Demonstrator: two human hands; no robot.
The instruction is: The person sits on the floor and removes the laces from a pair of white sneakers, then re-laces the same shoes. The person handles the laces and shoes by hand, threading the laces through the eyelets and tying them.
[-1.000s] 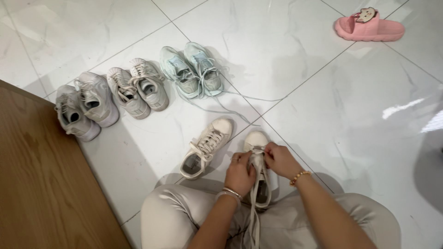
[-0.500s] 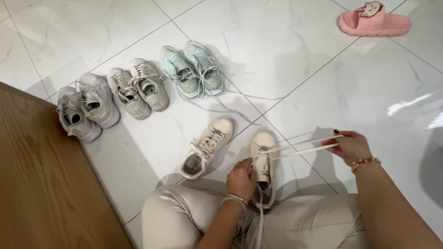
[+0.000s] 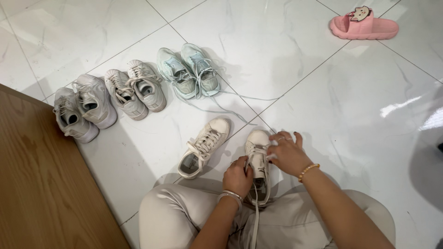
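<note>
A: Where is the shoe (image 3: 258,159)?

B: On the floor (image 3: 350,92) just in front of the person's crossed legs, toe pointing away, its mate (image 3: 203,146) just beside it on the left. The left hand (image 3: 238,175) is curled around the shoe's near part, by the tongue, and seems closed on it or on a lace; the exact grip is hidden. The right hand (image 3: 287,153) rests on the shoe's right side, fingers partly spread and bent over the eyelets; a lace may be pinched under it, but that cannot be told.

A: And the lace (image 3: 255,216)?

B: One end hangs slack from the shoe down over the lap.

A: What could go wrong?

B: Likely the loose end could slip out of an eyelet if the shoe is tugged, or the lacing could end up uneven. If the left hand loosens, the shoe may tip sideways against its mate.

A: Anything else nearby?

B: Three more pairs (image 3: 138,85) stand well apart in a row, and a pink slipper (image 3: 364,26) lies far off.
</note>
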